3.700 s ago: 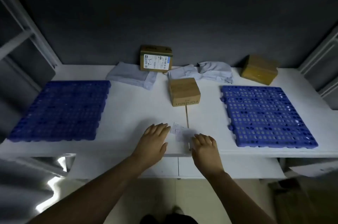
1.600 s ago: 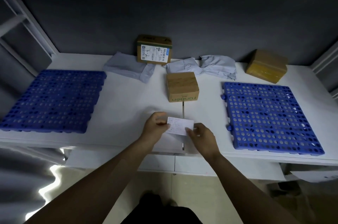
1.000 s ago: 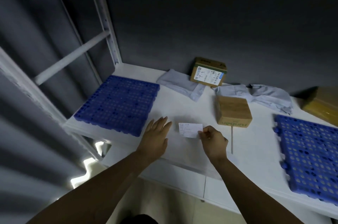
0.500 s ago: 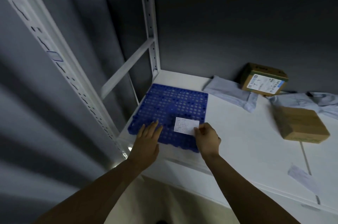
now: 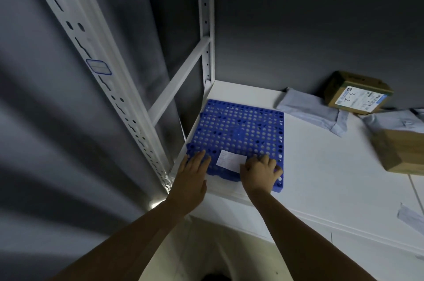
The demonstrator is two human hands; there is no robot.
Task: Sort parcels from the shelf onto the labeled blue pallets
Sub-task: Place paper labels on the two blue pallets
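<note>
Blue pallet (image 5: 243, 129) lies at the left end of the shelf (image 5: 321, 177). Paper label (image 5: 231, 159) on its near edge, pinched by my right hand (image 5: 260, 171). Left hand (image 5: 192, 171) flat on the corner, fingers straight. Risk: an unfixed label slides off on release, and parcels (image 5: 358, 97) get missorted.

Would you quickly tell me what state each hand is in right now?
Left hand: open, fingers straight, resting on the near edge of the blue pallet.
Right hand: closed on the white label, holding its right edge on the pallet.

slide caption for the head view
The right hand holds a white label on the near edge of the blue pallet while the left hand rests flat beside it.
</note>
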